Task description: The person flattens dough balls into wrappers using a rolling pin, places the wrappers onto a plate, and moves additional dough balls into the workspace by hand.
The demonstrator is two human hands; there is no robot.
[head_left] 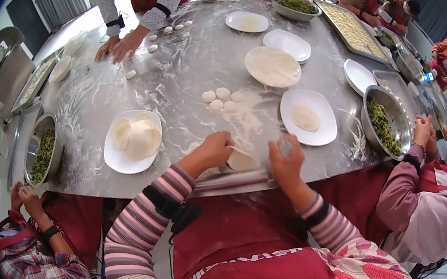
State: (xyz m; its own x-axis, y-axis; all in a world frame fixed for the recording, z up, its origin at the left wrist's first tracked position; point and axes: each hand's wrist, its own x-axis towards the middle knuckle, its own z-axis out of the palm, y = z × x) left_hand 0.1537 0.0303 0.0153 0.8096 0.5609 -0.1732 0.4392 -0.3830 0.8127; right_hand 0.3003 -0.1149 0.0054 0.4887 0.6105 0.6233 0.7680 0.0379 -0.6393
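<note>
Near the table's front edge, my left hand (215, 151) pinches the rim of a thin dough wrapper (240, 160), which is partly hidden by the fingers. A rolling pin (230, 182), smeared by motion, lies crosswise just below the wrapper. My right hand (288, 165) is at the pin's right end with its fingers curled; it is slightly blurred. Several small dough pieces (222, 92) sit on the floured steel ahead of my hands. On the left, a white plate (113, 162) holds stacked wrappers (139, 137). A single wrapper (305, 118) lies on the right-hand plate (323, 131).
Bowls of green filling stand left (41, 158) and right (385, 128). Floured plates (273, 67) lie beyond. A tray of dumplings (354, 27) is at the far right. Across the table, a co-worker's hands (125, 45) reach over dough pieces. Other people sit close on both sides.
</note>
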